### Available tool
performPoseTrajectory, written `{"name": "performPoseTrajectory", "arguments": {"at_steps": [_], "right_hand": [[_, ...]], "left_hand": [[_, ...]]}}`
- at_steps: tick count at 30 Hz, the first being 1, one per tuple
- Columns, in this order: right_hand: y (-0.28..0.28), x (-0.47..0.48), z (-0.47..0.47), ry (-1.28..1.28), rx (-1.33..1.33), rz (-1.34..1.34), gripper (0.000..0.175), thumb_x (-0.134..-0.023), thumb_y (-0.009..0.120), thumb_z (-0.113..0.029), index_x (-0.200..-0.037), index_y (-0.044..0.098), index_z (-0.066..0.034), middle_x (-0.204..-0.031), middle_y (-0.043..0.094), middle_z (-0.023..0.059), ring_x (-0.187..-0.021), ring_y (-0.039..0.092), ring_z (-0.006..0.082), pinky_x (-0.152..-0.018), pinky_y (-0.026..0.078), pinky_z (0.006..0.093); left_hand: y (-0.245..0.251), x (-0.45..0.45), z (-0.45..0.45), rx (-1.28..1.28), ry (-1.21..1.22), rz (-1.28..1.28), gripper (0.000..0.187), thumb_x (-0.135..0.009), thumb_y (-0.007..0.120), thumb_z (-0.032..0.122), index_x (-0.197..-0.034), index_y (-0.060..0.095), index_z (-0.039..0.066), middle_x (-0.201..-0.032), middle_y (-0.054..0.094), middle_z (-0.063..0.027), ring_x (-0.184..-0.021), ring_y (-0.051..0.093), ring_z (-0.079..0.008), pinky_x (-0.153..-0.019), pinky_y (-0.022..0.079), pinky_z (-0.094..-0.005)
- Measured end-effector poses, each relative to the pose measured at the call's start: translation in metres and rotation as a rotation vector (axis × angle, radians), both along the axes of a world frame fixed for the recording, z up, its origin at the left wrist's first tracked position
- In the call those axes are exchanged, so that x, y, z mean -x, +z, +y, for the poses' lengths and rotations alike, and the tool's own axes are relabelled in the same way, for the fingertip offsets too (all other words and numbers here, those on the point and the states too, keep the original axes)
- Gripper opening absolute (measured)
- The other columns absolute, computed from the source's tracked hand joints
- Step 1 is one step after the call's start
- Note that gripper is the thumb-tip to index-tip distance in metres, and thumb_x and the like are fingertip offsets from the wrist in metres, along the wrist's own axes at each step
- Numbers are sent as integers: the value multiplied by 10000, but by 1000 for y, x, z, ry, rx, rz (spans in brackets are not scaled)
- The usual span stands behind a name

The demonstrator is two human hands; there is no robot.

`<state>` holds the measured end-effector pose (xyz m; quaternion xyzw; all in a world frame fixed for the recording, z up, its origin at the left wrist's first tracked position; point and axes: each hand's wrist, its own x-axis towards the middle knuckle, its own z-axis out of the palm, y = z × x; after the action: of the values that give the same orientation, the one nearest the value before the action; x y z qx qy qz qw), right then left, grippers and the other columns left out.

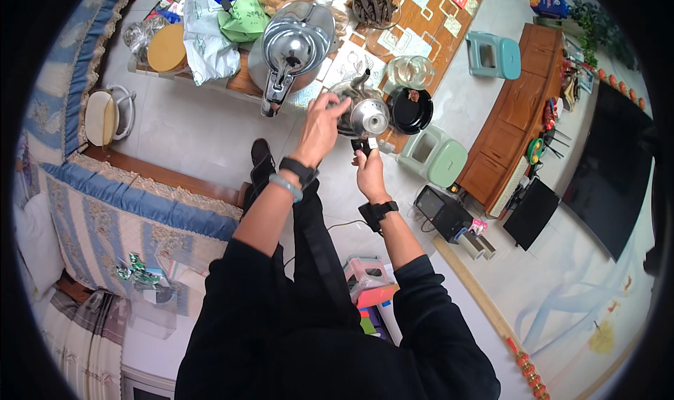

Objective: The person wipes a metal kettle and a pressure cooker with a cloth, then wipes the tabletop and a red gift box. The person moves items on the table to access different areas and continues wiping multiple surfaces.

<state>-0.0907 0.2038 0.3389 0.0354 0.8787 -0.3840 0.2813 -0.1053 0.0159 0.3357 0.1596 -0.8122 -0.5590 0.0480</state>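
A small teapot [363, 97] with a thin curved spout and a shiny metal lid [368, 116] is at the near edge of the wooden table. My right hand [372, 173] is wrapped around its black handle, which bears a white piece on top. Over the left side of the pot, my left hand [317, 131] has its fingers apart and nothing visible in it; whether the fingertips touch the pot I cannot tell. Right of the pot lies a black round ashtray [408, 116] with a reddish-brown scrap on its rim. A clear glass vessel [412, 72] stands just behind that.
A chrome vacuum jug [295, 42] stands left of the teapot. Plastic bags [210, 52], a yellow-lidded container [167, 47] and a glass bowl of dark strips [375, 7] crowd the table [447, 20]. A green stool [439, 160] is close to its right edge, a blue one [497, 55] farther off.
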Motion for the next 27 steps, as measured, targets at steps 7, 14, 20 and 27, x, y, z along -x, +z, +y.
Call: {"name": "performPoseTrajectory", "arguments": {"at_steps": [7, 14, 20, 27], "right_hand": [[-3, 1, -8, -39, 59, 0, 175, -960, 530, -99, -1025, 468, 52, -796, 613, 160, -676, 627, 252, -626, 516, 362], [-1, 3, -13, -55, 22, -16, 203, -966, 534, -128, -1021, 485, 62, -809, 615, 166, -665, 628, 243, -617, 514, 361], [1, 6, -11, -39, 23, -15, 216, -954, 552, -152, -988, 500, 55, -752, 613, 159, -643, 624, 254, -604, 503, 374], [-6, 5, -3, -34, 18, 38, 178, -921, 546, -121, -989, 507, 39, -777, 606, 218, -706, 608, 360, -660, 479, 426]], "left_hand": [[-4, 17, -3, 25, -20, 74, 459, -790, 504, -119, -1140, 699, 106, -1098, 566, -152, -964, 522, -356, -902, 436, -405], [10, 19, 1, -137, 26, -49, 465, -828, 485, -97, -1171, 693, 139, -1103, 562, -140, -1029, 545, -333, -923, 443, -366], [13, 27, 12, 4, 2, 87, 491, -799, 502, -106, -1160, 703, 159, -1111, 573, -128, -1046, 531, -328, -936, 440, -380], [-43, 19, -6, 112, 41, -90, 419, -808, 501, -83, -1144, 692, 80, -1075, 575, -168, -996, 529, -367, -881, 446, -427]]}}
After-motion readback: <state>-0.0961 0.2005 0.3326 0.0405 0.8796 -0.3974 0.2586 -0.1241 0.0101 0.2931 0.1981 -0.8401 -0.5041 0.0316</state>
